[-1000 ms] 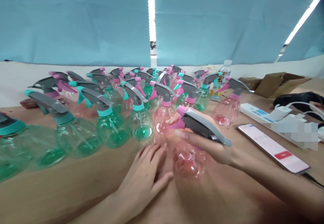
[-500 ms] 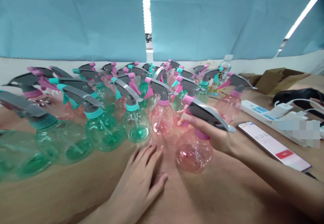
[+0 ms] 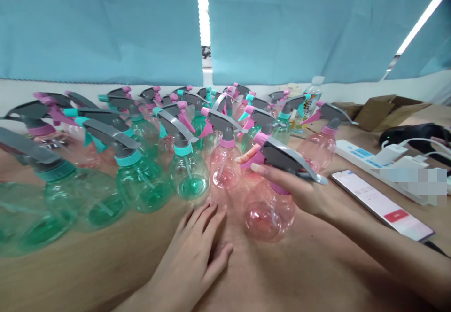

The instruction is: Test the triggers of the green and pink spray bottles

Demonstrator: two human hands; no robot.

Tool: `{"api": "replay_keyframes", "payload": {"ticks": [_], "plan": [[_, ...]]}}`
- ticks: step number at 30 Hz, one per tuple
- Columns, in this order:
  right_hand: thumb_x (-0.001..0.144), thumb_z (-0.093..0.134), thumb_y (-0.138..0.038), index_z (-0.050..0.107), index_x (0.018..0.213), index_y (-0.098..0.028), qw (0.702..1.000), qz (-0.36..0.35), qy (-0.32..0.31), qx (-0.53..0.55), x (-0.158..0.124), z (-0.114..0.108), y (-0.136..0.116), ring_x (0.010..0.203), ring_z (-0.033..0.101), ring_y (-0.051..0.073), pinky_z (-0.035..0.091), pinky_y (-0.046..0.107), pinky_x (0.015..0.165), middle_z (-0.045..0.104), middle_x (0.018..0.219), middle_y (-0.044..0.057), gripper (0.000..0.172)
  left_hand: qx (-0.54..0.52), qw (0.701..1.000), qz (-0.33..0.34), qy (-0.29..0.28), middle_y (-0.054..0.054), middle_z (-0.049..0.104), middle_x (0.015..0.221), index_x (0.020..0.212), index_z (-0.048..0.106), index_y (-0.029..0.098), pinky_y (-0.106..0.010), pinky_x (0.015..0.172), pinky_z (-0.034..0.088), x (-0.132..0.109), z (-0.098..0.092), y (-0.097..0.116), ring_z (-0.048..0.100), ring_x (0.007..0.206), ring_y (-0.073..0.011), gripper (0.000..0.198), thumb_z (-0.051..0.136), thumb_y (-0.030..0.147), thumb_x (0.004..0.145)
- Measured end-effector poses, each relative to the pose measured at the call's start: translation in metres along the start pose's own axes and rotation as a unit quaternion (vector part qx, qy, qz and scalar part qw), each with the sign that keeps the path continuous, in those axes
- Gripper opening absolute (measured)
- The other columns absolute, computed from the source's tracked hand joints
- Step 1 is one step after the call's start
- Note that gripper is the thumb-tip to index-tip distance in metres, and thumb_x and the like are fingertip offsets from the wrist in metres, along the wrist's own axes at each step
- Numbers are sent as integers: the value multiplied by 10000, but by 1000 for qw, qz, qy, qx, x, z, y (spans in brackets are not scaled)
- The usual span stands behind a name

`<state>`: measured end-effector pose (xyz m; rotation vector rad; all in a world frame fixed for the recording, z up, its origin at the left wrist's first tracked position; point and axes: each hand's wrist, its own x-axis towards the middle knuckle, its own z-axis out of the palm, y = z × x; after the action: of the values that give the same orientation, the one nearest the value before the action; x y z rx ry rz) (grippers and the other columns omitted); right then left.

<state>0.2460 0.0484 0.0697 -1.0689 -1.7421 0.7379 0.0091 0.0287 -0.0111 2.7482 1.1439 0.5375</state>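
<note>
My right hand (image 3: 310, 197) is around the neck of a pink spray bottle (image 3: 269, 215) standing upright on the table. Its thumb lies straight along the near side, and a fingertip shows beside the pink trigger; the other fingers are hidden. This bottle has a grey head with a pink nozzle pointing left. Flat on the table, my left hand (image 3: 197, 244) holds nothing, fingers stretched out. Just beyond its fingertips stand a green spray bottle (image 3: 190, 175) with a turquoise collar and another pink spray bottle (image 3: 225, 166).
Several green and pink spray bottles crowd the left and back, among them a large green one (image 3: 144, 187). On the right lie a phone (image 3: 380, 204) and a white power strip (image 3: 362, 157) with plugs. Behind them are a cardboard box (image 3: 384, 110) and a clear drink bottle (image 3: 313, 96).
My right thumb and finger have straightened leftward, and more of the pink trigger shows, swung forward from the neck. The bottle has stayed in place. My left hand is still.
</note>
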Motion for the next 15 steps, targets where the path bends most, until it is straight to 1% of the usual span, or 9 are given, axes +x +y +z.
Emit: {"api": "replay_keyframes", "payload": {"ticks": [3,5,6,8,10,13,15], "plan": [[840,611,-359,531,864,-245,1000,13,7,18,-1,3,0,732,527,155,457,319,729,500,744,-21,142,3,1000,0,1,-119,525,1358,1360,454,211,-529,996,390,0,0,0,456,1257,-342,480,508,408,926],[815,624,-359,553,882,-247,999,33,6,35,-2,5,-1,790,560,178,484,340,751,537,768,-4,149,6,1000,2,-2,-121,523,1361,1362,449,208,-531,993,392,0,0,-1,455,1259,-341,483,503,414,928],[798,625,-357,560,860,-244,998,49,5,35,-2,6,-1,799,571,189,494,351,743,543,754,1,145,9,1000,3,-5,-123,521,1364,1364,446,205,-532,991,395,0,0,-1,453,1260,-340,484,499,414,931],[757,610,-338,562,773,-237,997,80,5,19,-3,7,-3,766,583,207,504,371,701,528,682,2,113,14,1000,4,-9,-128,520,1364,1362,446,196,-533,986,400,0,0,-1,452,1261,-338,480,491,412,936],[715,569,-307,547,697,-234,995,94,12,-13,-3,7,-4,692,577,211,500,383,653,483,605,-5,78,18,1000,7,-9,-131,518,1366,1360,449,185,-535,984,400,1,-1,-2,447,1264,-338,477,485,407,939],[688,522,-271,512,639,-237,996,79,15,-44,-3,5,-5,610,542,194,494,392,644,415,533,-21,60,21,1000,7,-10,-129,522,1363,1353,461,181,-534,985,400,2,-2,-1,444,1265,-340,473,483,409,939],[693,510,-241,518,656,-240,997,63,10,-51,-3,5,-3,576,519,175,497,396,673,414,527,-31,38,23,1000,8,-14,-123,527,1360,1349,468,185,-528,989,399,3,-2,1,443,1267,-334,466,482,406,939]]}}
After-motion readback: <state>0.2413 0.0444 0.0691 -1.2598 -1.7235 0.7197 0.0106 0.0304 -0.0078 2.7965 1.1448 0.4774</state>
